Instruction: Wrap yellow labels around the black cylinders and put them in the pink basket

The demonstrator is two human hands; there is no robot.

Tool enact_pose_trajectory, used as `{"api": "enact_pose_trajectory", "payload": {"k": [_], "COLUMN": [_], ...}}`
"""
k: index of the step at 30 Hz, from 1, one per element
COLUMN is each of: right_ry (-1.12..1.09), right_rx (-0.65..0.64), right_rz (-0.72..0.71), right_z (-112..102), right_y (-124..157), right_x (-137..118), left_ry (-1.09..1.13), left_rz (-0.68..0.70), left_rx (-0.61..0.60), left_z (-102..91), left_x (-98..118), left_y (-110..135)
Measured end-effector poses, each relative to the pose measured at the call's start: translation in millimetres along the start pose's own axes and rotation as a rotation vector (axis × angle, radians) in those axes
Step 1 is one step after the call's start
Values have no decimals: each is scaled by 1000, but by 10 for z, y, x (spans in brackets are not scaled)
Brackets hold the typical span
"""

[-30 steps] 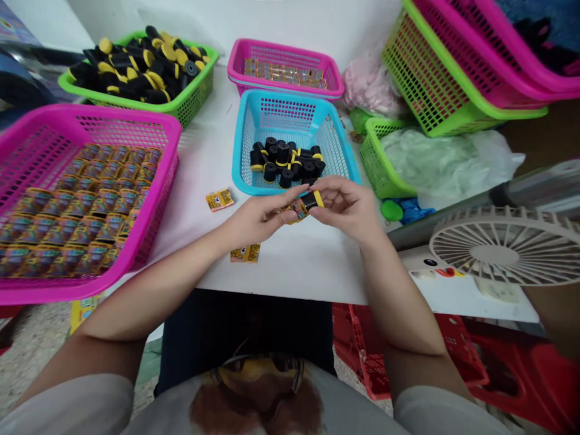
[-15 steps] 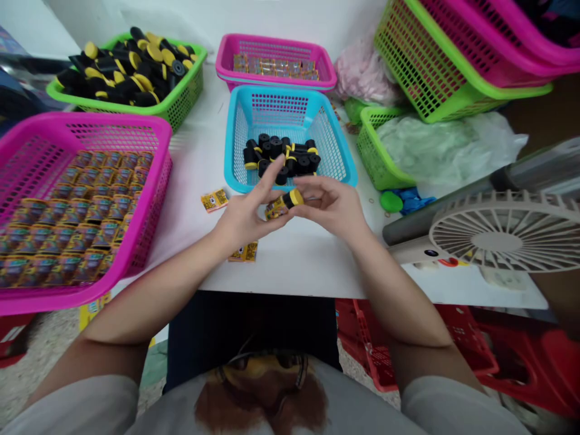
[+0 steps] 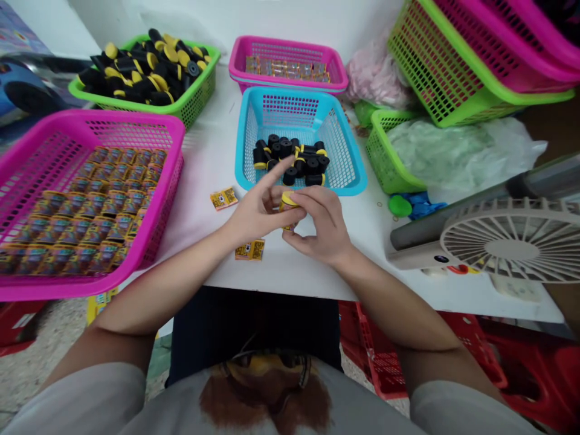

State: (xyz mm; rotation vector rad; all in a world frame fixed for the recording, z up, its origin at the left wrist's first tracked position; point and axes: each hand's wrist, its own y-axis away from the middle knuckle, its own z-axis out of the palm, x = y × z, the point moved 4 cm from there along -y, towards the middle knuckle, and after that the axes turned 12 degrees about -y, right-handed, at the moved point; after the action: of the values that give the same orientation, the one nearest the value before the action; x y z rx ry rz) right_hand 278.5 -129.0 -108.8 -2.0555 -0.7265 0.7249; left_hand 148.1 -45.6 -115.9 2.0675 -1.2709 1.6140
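A small cylinder with a yellow end cap and a printed yellow wrapper [image 3: 289, 200] is held upright between both hands, above the near side of the table. My left hand [image 3: 254, 210] has its thumb across the cylinder's side, with the index finger stretched out towards the blue basket. Curled around the cap and side is my right hand [image 3: 322, 228], covering much of the cylinder. Flat printed yellow labels [image 3: 223, 198] lie left of the hands, and another stack of labels [image 3: 249, 249] sits just below my left wrist. Beyond the hands, the blue basket [image 3: 359, 175] contains several black cylinders with yellow caps [image 3: 312, 164].
At left, a pink basket [image 3: 174, 130] holds rows of wrapped cylinders; behind it a green basket [image 3: 199, 90] is heaped with black-and-yellow ones. Another pink basket [image 3: 290, 86] stands at the back. A grey fan [image 3: 512, 249] and a green basket with plastic bags [image 3: 385, 160] are at right.
The cylinder has turned from tilted to upright, cap up. My right hand has closed further around it, its fingers now over the cap. The whole view has shifted slightly.
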Motion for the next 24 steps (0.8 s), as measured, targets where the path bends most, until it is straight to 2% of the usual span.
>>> {"api": "enact_pose_trajectory", "payload": {"k": [3,7,15,18,21,24], "right_ry": [-14,-98,-244,-138,15,58], "right_rx": [-31,-33,36,11,-56,-100], "right_rz": [-34,-41,-187,-235,-250,-310], "right_z": [37,48,-36,-52,-57,-55], "right_y": [24,19,-52,-33,-9,10], "right_x": [-37,-47,-156,-151,-124,-125], "left_ry": [136,242,401,340,194,89], "left_rz": [-40,-88,-18,-22,-21,6], "left_rx": [-120,-196,-409,-371,-243,-119], "left_z": [101,137,179,171,144,147], "left_x": [16,30,69,91,107,109], "left_y": [13,38,119,113,100,105]}}
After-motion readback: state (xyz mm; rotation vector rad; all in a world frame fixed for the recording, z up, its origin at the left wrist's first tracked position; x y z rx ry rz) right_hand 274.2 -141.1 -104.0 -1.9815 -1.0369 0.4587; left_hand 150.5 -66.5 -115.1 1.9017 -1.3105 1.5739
